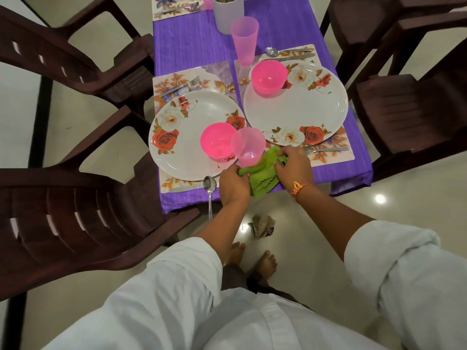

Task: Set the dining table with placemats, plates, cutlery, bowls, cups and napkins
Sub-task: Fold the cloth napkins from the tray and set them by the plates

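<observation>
A green napkin (pixel 262 178) lies at the near edge of the purple-clothed table (pixel 285 24), between two floral plates. My left hand (pixel 233 185) grips its left end and my right hand (pixel 294 164) pinches its right side. Just behind the napkin stands a pink cup (pixel 247 147). The left plate (pixel 182 147) carries a pink bowl (pixel 218 142); the right plate (pixel 310 107) carries another pink bowl (pixel 269 77). A second pink cup (pixel 244 40) stands farther back. Both plates rest on floral placemats (pixel 177 79). A spoon (pixel 209 190) hangs over the table edge, beside a knife.
Dark brown chairs (pixel 75 218) flank the table on both sides. A fork (pixel 180 85) lies behind the left plate; a spoon and knife (pixel 290 53) lie behind the right one. A white container (pixel 227 13) stands at the back. Crumpled paper (pixel 261 224) lies on the floor near my feet.
</observation>
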Demonstrator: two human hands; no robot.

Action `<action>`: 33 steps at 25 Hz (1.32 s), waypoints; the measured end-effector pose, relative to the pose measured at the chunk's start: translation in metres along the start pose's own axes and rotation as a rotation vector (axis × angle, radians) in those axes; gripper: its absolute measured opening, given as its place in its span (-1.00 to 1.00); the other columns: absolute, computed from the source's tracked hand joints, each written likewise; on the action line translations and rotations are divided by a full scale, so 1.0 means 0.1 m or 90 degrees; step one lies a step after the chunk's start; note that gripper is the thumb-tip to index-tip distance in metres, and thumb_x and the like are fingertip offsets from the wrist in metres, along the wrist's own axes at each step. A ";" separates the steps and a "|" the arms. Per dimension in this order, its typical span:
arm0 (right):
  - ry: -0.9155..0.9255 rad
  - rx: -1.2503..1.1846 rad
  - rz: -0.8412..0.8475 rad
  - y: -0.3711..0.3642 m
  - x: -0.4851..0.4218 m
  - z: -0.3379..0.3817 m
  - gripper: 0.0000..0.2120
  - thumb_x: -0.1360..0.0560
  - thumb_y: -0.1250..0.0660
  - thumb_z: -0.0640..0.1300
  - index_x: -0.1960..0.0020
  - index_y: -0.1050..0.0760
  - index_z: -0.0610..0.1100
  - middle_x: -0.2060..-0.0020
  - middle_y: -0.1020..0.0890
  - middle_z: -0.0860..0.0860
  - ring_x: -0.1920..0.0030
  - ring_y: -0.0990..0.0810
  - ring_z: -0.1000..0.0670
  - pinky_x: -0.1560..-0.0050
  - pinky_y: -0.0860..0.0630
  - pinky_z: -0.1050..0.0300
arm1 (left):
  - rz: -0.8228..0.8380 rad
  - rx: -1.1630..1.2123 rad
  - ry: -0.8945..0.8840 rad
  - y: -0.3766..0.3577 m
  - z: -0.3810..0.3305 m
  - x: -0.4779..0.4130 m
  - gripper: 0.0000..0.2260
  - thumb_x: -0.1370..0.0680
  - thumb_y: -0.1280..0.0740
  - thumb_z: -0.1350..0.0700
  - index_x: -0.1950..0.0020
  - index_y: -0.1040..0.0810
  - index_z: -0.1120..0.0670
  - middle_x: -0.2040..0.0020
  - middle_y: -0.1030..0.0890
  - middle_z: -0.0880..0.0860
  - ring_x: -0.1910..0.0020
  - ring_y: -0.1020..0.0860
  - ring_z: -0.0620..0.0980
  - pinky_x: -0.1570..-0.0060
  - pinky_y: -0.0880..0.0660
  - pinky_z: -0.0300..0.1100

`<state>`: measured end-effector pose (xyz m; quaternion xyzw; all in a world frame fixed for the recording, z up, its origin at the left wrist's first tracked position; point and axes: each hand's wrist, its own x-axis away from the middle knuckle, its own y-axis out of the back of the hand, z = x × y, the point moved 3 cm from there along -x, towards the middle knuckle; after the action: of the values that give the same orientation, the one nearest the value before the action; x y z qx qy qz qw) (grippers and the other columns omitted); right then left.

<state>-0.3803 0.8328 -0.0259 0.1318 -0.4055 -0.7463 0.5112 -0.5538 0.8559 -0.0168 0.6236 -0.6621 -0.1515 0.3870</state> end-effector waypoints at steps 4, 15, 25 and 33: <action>0.001 0.020 -0.030 -0.01 0.11 0.03 -0.61 -0.48 -0.42 -0.10 -0.26 -0.48 -0.14 -0.23 -0.47 -0.18 -0.23 -0.44 -0.21 -0.18 -0.43 -0.04 | -0.003 -0.039 -0.047 0.03 0.08 0.10 -0.77 -0.59 -0.38 0.12 -0.21 -0.49 0.16 -0.13 -0.47 0.12 -0.08 -0.47 0.07 0.01 -0.44 -0.07; 0.088 0.278 -0.114 -0.24 0.52 0.25 -0.45 -0.39 -0.44 0.27 -0.20 -0.53 -0.09 -0.19 -0.50 -0.14 -0.18 -0.46 -0.21 -0.07 -0.45 -0.12 | -0.104 -0.154 0.021 0.61 0.82 0.04 -0.74 -0.56 -0.44 0.04 -0.14 -0.58 0.17 -0.11 -0.53 0.13 -0.14 -0.48 0.11 -0.11 -0.50 -0.01; -0.015 0.218 -0.052 -0.56 0.59 0.41 -0.39 -0.47 -0.42 0.18 -0.35 -0.42 -0.18 -0.38 -0.33 -0.25 -0.21 -0.42 -0.34 -0.21 -0.46 -0.18 | -0.017 -0.277 -0.147 0.70 0.88 -0.13 -0.82 -0.60 -0.37 0.10 -0.05 -0.67 0.19 0.00 -0.62 0.15 0.01 -0.55 0.12 -0.02 -0.55 0.06; -0.105 0.124 -0.058 -0.68 0.49 0.58 -0.47 -0.47 -0.46 0.09 -0.27 -0.42 -0.23 -0.34 -0.31 -0.24 -0.19 -0.44 -0.34 -0.21 -0.50 -0.22 | -0.007 -0.430 -0.318 0.82 0.95 -0.27 -0.97 -0.50 -0.45 0.24 0.11 -0.67 0.20 0.15 -0.62 0.15 0.16 -0.54 0.13 0.16 -0.52 0.02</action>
<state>-0.4818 0.8269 -0.0285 0.1372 -0.5101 -0.7343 0.4264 -0.6807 0.8693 -0.0315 0.4093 -0.6456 -0.5085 0.3963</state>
